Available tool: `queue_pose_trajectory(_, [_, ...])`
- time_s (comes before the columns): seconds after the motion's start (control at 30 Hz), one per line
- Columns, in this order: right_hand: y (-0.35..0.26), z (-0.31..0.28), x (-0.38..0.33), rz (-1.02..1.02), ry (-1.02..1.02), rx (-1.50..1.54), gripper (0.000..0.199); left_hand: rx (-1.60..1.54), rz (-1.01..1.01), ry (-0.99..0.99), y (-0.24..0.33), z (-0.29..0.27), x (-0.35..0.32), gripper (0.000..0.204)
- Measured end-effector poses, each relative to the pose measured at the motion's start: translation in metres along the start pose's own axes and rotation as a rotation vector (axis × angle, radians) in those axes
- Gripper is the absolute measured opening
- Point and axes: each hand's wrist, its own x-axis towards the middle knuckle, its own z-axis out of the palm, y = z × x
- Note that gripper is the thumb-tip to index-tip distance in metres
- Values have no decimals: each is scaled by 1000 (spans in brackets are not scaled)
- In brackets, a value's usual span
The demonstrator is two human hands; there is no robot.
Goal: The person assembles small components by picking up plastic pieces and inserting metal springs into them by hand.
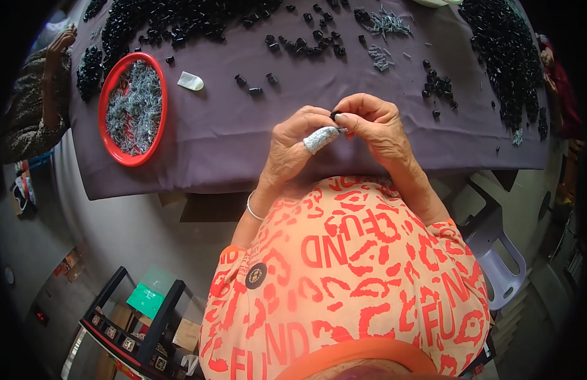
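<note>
My two hands meet over the near part of the table, fingertips nearly touching. A small black plastic part (335, 116) is pinched between them, mostly covered by fingers. My left hand (288, 142) is closed on it and wears a speckled grey-white finger sleeve (320, 139) on the thumb. My right hand (382, 130) is closed too, its thumb and index finger pressed at the black part. Just below, a thin silvery pin-like piece (343, 130) shows between the fingertips; which hand grips it I cannot tell. Several loose black parts (255, 90) lie farther off.
To the left, a red oval tray (160, 123) holds many small silvery pieces. Near it lies a white finger sleeve (191, 81). Black parts pile up far left (160, 22) and right (505, 57). Loose silvery pieces (388, 24) lie at the back. Other people sit at both sides.
</note>
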Motion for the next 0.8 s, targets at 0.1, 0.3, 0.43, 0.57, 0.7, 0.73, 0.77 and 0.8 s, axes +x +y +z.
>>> queue_pose_trajectory(0.1, [2,-4,2,34,13,50,13,101,18,-17,0,-2,1,10])
queue_pose_trajectory(0.3, [-5,-17,8,-20,115,289,12,-171,-121,104,0,1,2,13])
queue_pose_trajectory(0.43, [-1,-22,6,-1,15,463,13,-174,-243,162,7,5,11,16])
queue_pose_trajectory(0.57, [-2,-22,2,16,2,482,12,-125,-278,135,5,6,13,19])
queue_pose_trajectory(0.7, [-4,-18,-3,-68,65,242,14,-56,-193,172,3,11,11,19])
queue_pose_trajectory(0.73, [-5,-17,-5,-115,94,143,15,-53,-195,172,3,11,11,19])
queue_pose_trajectory(0.77, [-6,-17,-6,-114,94,146,15,-34,-155,161,4,12,10,18])
queue_pose_trajectory(0.8, [-6,-16,-8,-131,95,91,15,-15,-117,151,5,12,9,17])
